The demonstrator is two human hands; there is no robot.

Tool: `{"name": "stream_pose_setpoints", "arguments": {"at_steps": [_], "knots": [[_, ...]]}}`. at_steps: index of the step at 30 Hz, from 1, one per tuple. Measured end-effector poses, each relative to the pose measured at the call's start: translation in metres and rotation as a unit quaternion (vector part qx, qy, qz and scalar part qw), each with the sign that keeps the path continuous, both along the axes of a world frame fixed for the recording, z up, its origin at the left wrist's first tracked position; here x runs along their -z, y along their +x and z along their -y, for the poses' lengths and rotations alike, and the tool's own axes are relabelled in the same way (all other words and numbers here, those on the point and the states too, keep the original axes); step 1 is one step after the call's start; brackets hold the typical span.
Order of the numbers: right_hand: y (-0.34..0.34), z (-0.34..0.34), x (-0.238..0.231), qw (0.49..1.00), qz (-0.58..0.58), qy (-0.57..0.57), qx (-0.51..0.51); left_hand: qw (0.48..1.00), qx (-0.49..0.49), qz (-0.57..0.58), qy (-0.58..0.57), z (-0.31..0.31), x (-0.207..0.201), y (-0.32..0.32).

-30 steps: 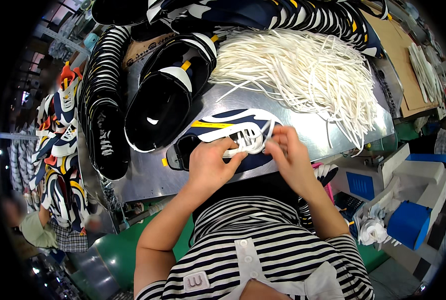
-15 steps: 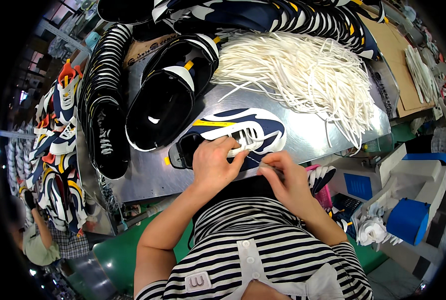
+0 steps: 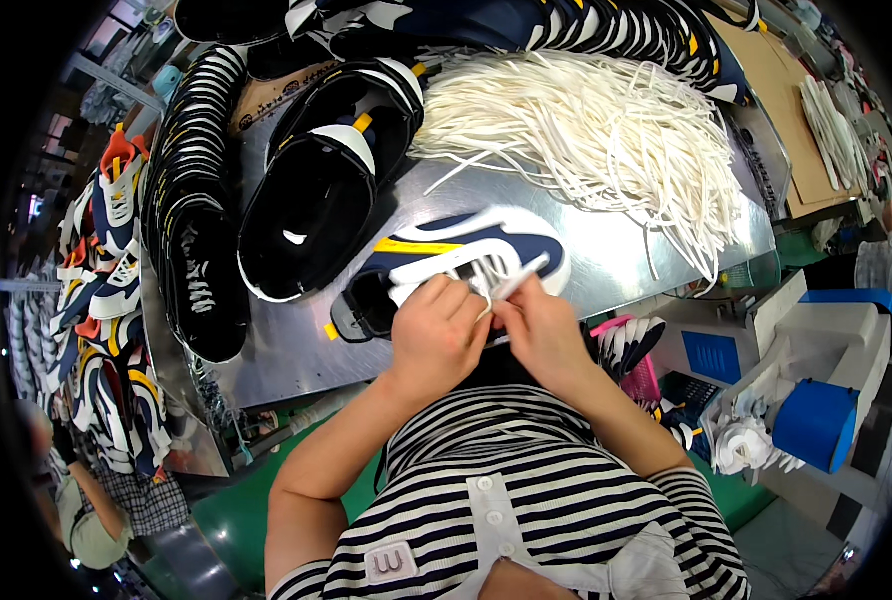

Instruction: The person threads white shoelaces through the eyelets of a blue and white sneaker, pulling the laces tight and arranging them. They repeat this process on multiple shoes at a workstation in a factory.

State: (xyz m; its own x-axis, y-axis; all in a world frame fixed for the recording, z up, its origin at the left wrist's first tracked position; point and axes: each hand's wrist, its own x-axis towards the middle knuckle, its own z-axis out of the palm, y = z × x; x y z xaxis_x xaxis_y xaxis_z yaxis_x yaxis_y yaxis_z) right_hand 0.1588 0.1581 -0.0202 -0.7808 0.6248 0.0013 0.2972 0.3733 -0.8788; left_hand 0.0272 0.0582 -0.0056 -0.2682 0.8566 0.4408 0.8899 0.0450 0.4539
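A navy and white sneaker upper [image 3: 421, 246] with a yellow stripe lies on its side on the metal table [image 3: 296, 345], toe to the right. My left hand [image 3: 434, 328] is closed at its lacing opening, fingers curled over the white shoelace [image 3: 482, 274]. Close beside it, my right hand [image 3: 541, 328] pinches a length of lace that sticks up past the fingertips. My fingers hide where the two hands meet. Whether the right palm also holds a thin tool cannot be seen.
A heap of white laces [image 3: 586, 140] spreads beyond the shoe. Nested dark uppers [image 3: 201, 270] line the left, with two open black ones [image 3: 311, 215] nearer. More uppers are stacked along the back. Finished-looking shoes [image 3: 116, 280] hang at far left, near another person's arm [image 3: 96, 490].
My right hand has moved left and closer to my left hand. The thin tool-like thing at its fingers no longer shows; a white lace now stands up there.
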Motion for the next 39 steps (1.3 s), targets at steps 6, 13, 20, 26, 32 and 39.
{"name": "stream_pose_setpoints", "arguments": {"at_steps": [6,13,20,26,32,39], "knots": [[0.031,-0.033,-0.021,0.995,0.054,-0.012,-0.081,0.998,0.019,-0.067,0.000,0.018,-0.006,-0.002],[-0.002,-0.018,-0.050,0.954,-0.103,0.210,-0.187,0.988,0.054,-0.137,0.048,0.023,-0.004,-0.004],[-0.026,-0.029,-0.034,0.969,0.045,0.110,-0.217,0.982,0.061,-0.162,0.072,0.030,0.002,-0.009],[-0.042,-0.067,-0.079,0.943,-0.281,-0.178,-0.024,0.988,0.065,-0.128,0.051,0.028,0.001,-0.009],[-0.029,-0.084,-0.099,0.941,-0.284,-0.171,0.067,0.995,0.086,-0.051,-0.001,0.028,-0.010,-0.010],[-0.036,-0.034,-0.013,0.942,-0.088,-0.315,-0.077,0.948,-0.089,0.274,-0.131,0.042,-0.034,-0.008]]}}
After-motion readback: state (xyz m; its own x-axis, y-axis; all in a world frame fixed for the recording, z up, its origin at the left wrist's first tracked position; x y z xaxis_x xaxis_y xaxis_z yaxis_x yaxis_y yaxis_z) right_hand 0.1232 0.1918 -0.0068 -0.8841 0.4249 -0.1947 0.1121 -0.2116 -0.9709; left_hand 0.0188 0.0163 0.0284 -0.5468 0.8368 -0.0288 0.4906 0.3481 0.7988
